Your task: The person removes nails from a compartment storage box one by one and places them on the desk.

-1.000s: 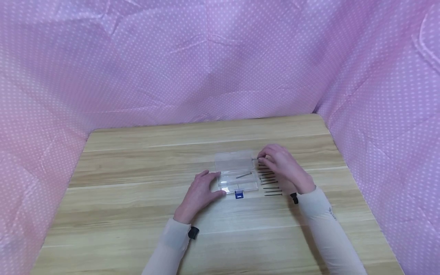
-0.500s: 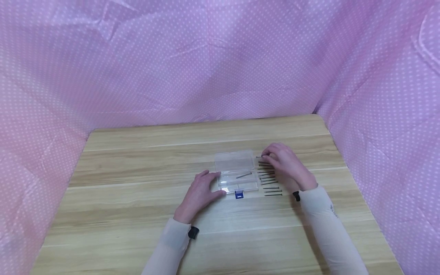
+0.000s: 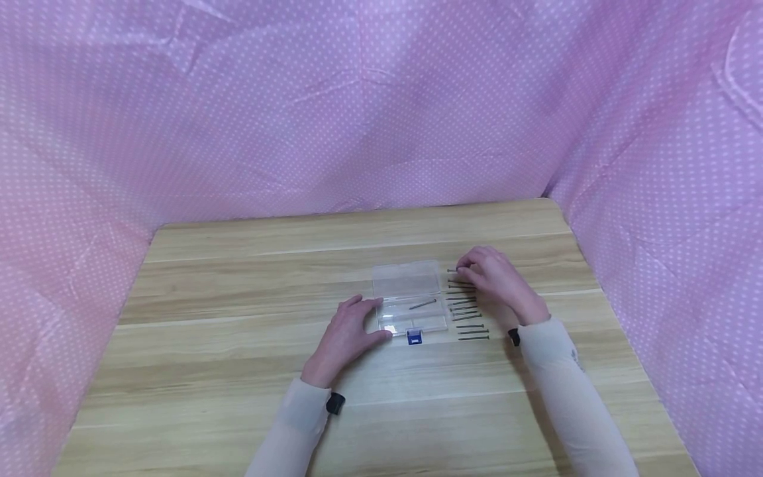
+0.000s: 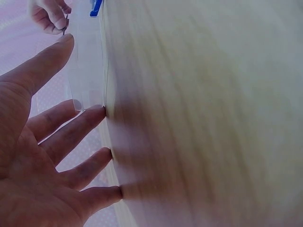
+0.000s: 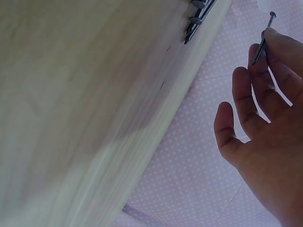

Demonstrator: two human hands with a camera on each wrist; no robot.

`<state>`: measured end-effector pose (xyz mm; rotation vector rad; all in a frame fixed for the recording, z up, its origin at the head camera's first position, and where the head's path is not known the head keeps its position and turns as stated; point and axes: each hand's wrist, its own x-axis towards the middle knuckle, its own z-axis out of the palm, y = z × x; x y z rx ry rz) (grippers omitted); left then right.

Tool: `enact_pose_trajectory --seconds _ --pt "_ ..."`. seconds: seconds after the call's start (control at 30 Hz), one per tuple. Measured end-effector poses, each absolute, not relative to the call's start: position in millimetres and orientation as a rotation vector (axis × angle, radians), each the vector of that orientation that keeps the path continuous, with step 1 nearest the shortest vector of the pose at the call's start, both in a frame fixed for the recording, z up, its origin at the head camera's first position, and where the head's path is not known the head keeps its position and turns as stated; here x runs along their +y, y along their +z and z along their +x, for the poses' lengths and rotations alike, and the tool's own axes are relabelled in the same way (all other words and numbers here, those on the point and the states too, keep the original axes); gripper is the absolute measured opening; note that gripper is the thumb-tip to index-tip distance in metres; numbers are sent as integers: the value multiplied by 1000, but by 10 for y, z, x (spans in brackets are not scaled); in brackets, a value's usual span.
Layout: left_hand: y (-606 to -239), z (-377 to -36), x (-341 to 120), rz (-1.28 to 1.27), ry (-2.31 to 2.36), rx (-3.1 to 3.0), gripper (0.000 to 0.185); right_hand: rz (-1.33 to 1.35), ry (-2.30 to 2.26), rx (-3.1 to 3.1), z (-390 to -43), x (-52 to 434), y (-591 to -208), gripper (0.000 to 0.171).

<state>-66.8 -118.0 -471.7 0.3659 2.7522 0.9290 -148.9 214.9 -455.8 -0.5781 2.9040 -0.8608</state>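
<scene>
While our left hand [image 3: 348, 329] lies flat on the table [image 3: 238, 278] with straight fingers touching the near left corner of the clear plastic box [image 3: 410, 301], our right hand [image 3: 497, 278] pinches one nail [image 5: 263, 38] between thumb and fingertips, just right of the box's open lid. We see that nail best in the right wrist view, thin and dark, its head pointing away from the palm. One nail [image 3: 422, 304] already lies inside the box, and a row of loose nails [image 3: 467, 311] rests on the table under and beside our right hand. We judge the nail light, stiff and smooth, so it may roll or slip; a pinch at mid-shaft suits it best. The box looks light and likely to slide, so our flat left hand steadies it. A blue latch [image 3: 414, 338] sits at its near edge
</scene>
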Motion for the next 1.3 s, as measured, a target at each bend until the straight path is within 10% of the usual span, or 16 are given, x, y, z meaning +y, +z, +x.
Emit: enact_pose_trajectory --seconds 1.3 --pt "-4723 -693 -1189 399 930 2757 69 -535 -724 2824 -1678 2178 -4711 13"
